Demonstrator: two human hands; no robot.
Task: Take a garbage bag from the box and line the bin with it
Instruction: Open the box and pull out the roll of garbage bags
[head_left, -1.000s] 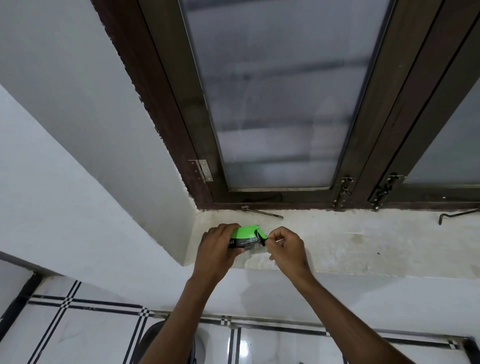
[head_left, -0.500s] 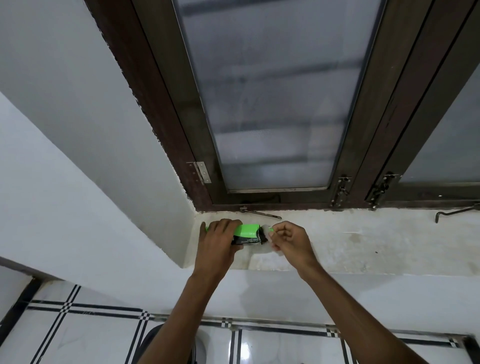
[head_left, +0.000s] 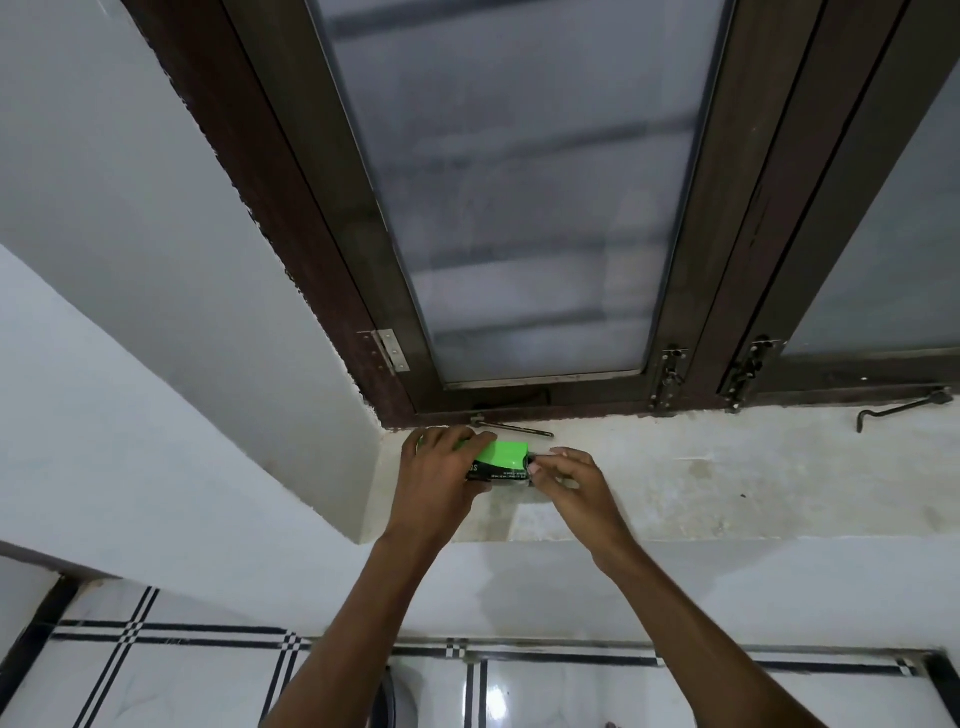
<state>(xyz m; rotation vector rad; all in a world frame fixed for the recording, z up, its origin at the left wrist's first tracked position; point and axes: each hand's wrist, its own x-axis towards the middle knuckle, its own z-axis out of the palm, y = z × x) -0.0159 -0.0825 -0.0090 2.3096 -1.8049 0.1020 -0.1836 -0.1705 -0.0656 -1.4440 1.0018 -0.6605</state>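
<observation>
A small green and black garbage bag box (head_left: 501, 461) lies on the white window sill (head_left: 727, 483), near its left corner. My left hand (head_left: 441, 480) grips the box's left half, fingers over the top and thumb under its front. My right hand (head_left: 569, 486) is at the box's right end, where its fingertips pinch the end of the box; what they pinch is too small to make out. A dark curved rim (head_left: 387, 699), possibly the bin, shows at the bottom between my forearms.
Above the sill stands a dark wooden window frame (head_left: 332, 260) with frosted panes and metal latches (head_left: 670, 374). A loose metal hook (head_left: 904, 408) lies on the sill at the right. White tiles with black lines (head_left: 156, 670) cover the wall below.
The box has been lowered from a tilted hold and now lies flat, further back on the sill. My right hand stays at its right end; the raised end flap no longer shows.
</observation>
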